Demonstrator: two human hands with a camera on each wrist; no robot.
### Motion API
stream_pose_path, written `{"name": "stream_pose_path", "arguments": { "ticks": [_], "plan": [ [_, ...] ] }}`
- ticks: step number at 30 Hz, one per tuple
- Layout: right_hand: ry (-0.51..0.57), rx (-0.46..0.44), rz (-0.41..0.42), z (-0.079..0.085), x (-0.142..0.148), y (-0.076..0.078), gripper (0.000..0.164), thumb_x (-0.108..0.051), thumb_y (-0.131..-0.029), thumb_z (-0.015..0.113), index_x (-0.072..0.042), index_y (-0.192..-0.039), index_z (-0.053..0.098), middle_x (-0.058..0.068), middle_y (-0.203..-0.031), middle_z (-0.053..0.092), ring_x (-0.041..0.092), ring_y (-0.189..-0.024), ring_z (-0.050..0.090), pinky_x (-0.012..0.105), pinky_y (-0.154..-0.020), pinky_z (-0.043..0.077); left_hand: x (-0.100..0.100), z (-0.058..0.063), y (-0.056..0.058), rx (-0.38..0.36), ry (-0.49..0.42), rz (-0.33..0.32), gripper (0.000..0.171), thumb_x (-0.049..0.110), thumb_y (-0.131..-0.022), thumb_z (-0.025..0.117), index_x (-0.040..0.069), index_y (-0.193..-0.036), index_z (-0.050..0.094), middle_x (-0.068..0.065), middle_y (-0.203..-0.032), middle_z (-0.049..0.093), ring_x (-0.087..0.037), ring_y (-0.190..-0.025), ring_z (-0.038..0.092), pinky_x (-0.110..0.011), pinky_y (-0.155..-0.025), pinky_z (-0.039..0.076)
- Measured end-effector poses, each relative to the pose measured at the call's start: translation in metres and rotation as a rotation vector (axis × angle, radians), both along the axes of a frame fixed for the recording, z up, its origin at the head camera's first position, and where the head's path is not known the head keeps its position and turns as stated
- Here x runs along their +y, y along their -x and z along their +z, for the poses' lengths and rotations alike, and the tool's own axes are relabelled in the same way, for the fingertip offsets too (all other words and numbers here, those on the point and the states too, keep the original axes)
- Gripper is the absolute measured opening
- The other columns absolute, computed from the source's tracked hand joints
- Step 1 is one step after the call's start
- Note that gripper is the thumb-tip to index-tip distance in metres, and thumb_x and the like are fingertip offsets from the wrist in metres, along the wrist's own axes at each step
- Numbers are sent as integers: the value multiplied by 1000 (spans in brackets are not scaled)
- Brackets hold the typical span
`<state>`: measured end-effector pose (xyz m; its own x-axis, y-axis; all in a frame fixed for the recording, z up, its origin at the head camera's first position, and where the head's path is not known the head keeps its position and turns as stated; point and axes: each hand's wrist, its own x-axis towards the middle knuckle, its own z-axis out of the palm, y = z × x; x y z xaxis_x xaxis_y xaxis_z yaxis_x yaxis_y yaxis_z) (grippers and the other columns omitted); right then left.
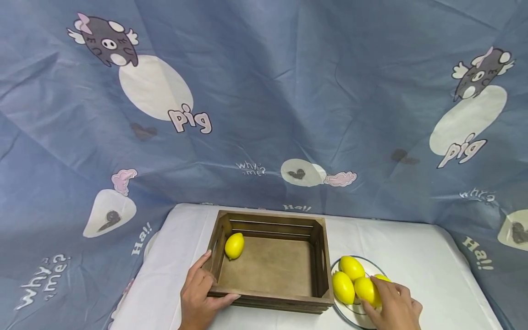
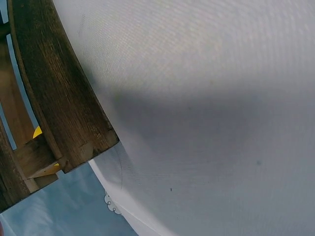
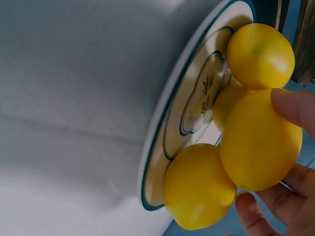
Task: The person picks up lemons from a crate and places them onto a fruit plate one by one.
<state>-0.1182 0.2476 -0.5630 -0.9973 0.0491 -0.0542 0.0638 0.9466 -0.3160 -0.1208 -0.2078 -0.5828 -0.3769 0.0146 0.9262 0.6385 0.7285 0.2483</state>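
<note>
A brown wooden crate (image 1: 264, 266) sits on the white table, with one yellow lemon (image 1: 234, 246) inside near its left wall. My left hand (image 1: 199, 293) grips the crate's front left corner, thumb along the front rim. To the right of the crate, a white plate (image 1: 350, 316) with a dark rim bears several lemons. Over this plate, my right hand (image 1: 393, 305) pinches one lemon (image 3: 261, 140) between thumb and fingers. Beside the pinched one lie other lemons, such as one lemon (image 3: 199, 187) near the plate's edge. In the left wrist view the crate's slatted side (image 2: 64, 88) shows.
A white cloth (image 1: 433, 275) covers the table. Behind and around it hangs a blue printed sheet (image 1: 264, 114) with pig drawings. The plate stands close against the crate's right front corner.
</note>
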Motion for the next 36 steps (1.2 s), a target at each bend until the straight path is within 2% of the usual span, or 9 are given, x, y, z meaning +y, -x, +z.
{"name": "stream_pose_path", "arguments": {
  "ticks": [7, 14, 21, 26, 32, 36],
  "plan": [
    [-14, -22, -20, -4, -7, -5, 75, -37, -79, 92, 0, -136, 60, 25, -129, 63, 38, -103, 51, 53, -79, 45, 1, 4, 0, 15, 0, -7, 68, 65, -83, 79, 10, -65, 44, -2, -69, 41, -48, -111, 67, -34, -115, 49],
    [2, 74, 16, -9, -10, -9, 70, -30, -78, 92, 3, -131, 60, 26, -126, 63, 40, -100, 53, 57, -80, 53, 2, 4, 0, 11, -2, -8, 67, 65, -84, 79, 10, -65, 44, -2, -69, 42, -48, -112, 67, -33, -115, 49],
    [15, 52, -1, -16, -14, -13, 73, -30, -76, 93, 4, -131, 58, 25, -127, 61, 39, -101, 51, 56, -87, 54, 1, 3, -1, 9, -1, -9, 67, 65, -83, 79, 10, -65, 44, -2, -69, 41, -48, -112, 66, -32, -115, 49],
    [17, 84, 21, -18, -15, -13, 72, -30, -74, 94, 4, -128, 60, 23, -124, 62, 37, -100, 52, 54, -87, 54, 2, 5, -2, -5, 6, 7, 67, 66, -85, 77, 10, -65, 45, -2, -69, 42, -47, -113, 66, -31, -116, 48],
    [9, 37, 22, -18, -15, -12, 70, -32, -77, 92, 5, -128, 60, 23, -124, 62, 38, -101, 51, 54, -89, 53, 4, 6, -4, -23, 4, 22, 69, 67, -85, 76, 10, -65, 44, -3, -70, 42, -47, -113, 66, -27, -116, 46],
    [-1, 48, 39, -20, -14, -12, 69, -33, -78, 91, 5, -127, 61, 23, -123, 61, 38, -99, 53, 53, -88, 54, 5, 7, -4, -25, 3, 29, 69, 68, -85, 75, 9, -65, 44, -4, -70, 43, -47, -112, 67, -25, -116, 46]
  ]
}}
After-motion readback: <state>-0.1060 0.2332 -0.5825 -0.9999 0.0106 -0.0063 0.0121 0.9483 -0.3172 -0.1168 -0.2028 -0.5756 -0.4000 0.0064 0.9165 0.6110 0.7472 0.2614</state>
